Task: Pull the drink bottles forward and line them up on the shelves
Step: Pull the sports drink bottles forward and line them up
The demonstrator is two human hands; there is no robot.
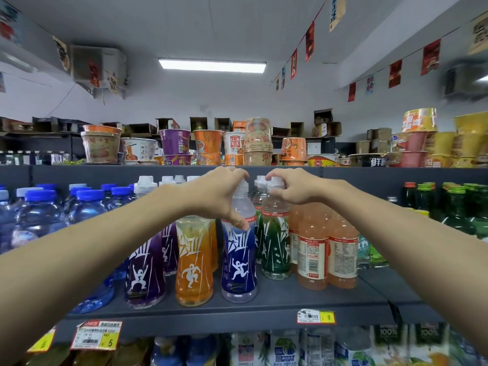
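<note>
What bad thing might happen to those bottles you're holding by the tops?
The left grip holds the blue bottle only by its top, close to the shelf edge; a hard pull might tip it off. The right grip pinches the green bottle beside the peach bottles; dragging it may knock them.

The blue-sleeved plastic bottle (239, 260) is standing upright near the front of the dark grey shelf (303, 299), the green-sleeved bottle (276, 247) standing farther back.

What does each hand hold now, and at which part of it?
The left hand holds the blue-label bottle by its neck and cap. The right hand holds the green-label bottle by its cap and neck.
</note>
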